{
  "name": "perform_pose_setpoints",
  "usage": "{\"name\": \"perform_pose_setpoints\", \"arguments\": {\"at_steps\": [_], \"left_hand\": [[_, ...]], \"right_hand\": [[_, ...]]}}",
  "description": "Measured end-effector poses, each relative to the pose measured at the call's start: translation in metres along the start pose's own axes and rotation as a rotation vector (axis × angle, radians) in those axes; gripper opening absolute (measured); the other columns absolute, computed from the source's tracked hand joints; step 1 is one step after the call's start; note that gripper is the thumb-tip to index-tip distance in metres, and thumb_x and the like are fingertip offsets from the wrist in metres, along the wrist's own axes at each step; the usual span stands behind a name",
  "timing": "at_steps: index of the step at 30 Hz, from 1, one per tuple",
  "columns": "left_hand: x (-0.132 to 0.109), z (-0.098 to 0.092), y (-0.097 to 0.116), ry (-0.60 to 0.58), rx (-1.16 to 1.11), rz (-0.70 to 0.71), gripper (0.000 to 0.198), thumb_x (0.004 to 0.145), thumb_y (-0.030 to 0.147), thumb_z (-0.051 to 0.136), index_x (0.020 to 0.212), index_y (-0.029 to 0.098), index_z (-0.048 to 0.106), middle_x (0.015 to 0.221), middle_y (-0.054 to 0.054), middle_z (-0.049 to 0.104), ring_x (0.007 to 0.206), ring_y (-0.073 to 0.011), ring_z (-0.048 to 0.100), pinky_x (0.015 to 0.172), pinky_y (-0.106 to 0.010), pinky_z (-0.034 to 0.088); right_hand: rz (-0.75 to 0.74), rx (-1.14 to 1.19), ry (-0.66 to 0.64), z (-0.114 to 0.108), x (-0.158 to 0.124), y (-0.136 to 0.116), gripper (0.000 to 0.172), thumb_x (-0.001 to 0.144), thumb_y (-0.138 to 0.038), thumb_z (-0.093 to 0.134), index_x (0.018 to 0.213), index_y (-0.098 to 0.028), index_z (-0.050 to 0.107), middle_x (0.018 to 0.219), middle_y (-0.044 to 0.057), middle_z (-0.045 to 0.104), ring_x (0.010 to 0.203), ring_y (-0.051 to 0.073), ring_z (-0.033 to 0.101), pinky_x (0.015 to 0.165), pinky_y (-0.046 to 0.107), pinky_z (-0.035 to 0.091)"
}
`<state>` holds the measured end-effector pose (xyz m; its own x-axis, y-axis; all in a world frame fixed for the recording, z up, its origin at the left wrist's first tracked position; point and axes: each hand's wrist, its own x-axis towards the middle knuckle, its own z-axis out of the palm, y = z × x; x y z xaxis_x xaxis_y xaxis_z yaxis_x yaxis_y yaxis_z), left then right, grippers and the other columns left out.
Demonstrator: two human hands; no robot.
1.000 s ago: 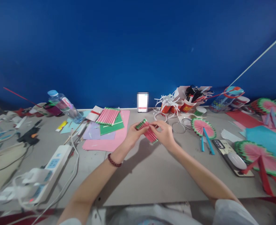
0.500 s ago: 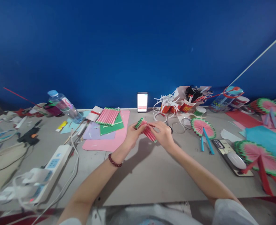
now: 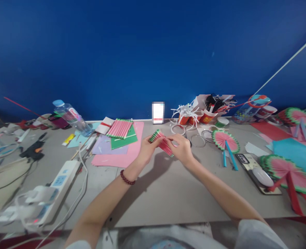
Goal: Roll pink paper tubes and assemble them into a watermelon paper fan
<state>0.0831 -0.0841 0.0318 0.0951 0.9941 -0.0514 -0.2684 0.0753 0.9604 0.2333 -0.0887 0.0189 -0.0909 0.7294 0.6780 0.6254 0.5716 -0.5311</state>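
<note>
Pleated pink-and-green paper bundle [image 3: 161, 142] is clenched by left hand [image 3: 145, 151] and right hand [image 3: 182, 149], one grip per end. Even pressure should keep the folds aligned.

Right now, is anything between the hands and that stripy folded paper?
No, nothing visible is. The left hand and right hand both pinch the pleated paper directly, one on each side, above the table. The pink sheet and the rings lie off to the sides, not between.

No legible text; bottle label [image 3: 74, 112] blurred.
</note>
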Motion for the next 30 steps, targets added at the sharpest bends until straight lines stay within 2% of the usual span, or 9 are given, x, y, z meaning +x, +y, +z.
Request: {"name": "perform_pose_setpoints", "arguments": {"at_steps": [4,8,18,24,30], "left_hand": [[0.0001,-0.0012,-0.0008,-0.02,0.01,0.032,0.033,0.065,0.037,0.075,0.087,0.014,0.072,0.087,-0.008,0.071,0.079,-0.0182,0.064,0.079,-0.032,0.049],[0.0007,-0.0016,-0.0048,-0.04,0.009,0.032,0.034,0.066,0.036,0.074,0.091,0.014,0.071,0.09,-0.008,0.07,0.081,-0.0182,0.063,0.079,-0.032,0.049],[-0.0009,0.0002,-0.0042,-0.042,0.008,-0.02,0.033,0.064,0.036,0.076,0.087,0.013,0.071,0.087,-0.007,0.07,0.078,-0.0175,0.062,0.077,-0.031,0.049],[-0.0016,-0.0007,-0.0011,-0.043,0.005,-0.011,0.034,0.064,0.037,0.076,0.087,0.013,0.072,0.086,-0.007,0.07,0.077,-0.0169,0.062,0.077,-0.031,0.05],[-0.0038,0.0025,0.0006,-0.062,0.017,-0.018,0.035,0.062,0.037,0.077,0.085,0.011,0.072,0.079,-0.007,0.07,0.071,-0.0158,0.061,0.072,-0.029,0.049]], "right_hand": [[0.054,0.046,0.007,0.0,0.0016,-0.0001,0.016,0.085,-0.028,0.055,0.086,-0.024,0.07,0.081,0.005,0.071,0.07,0.019,0.064,0.071,0.034,0.052],[0.067,0.067,0.02,0.0011,0.0011,0.0003,0.014,0.084,-0.025,0.055,0.08,-0.022,0.068,0.078,0.004,0.07,0.068,0.018,0.062,0.069,0.033,0.051],[-0.09,-0.049,0.0,-0.0008,-0.001,-0.0051,0.016,0.084,-0.017,0.049,0.08,-0.021,0.064,0.076,0.007,0.068,0.073,0.021,0.058,0.071,0.035,0.048],[-0.052,0.0,0.029,0.0002,-0.0002,-0.0025,0.014,0.085,-0.019,0.052,0.083,-0.022,0.066,0.078,0.004,0.069,0.074,0.019,0.061,0.071,0.033,0.049],[-0.055,0.014,0.066,0.0002,0.0003,-0.0038,0.014,0.082,-0.017,0.052,0.076,-0.021,0.064,0.075,0.004,0.068,0.07,0.017,0.059,0.069,0.03,0.049]]}}
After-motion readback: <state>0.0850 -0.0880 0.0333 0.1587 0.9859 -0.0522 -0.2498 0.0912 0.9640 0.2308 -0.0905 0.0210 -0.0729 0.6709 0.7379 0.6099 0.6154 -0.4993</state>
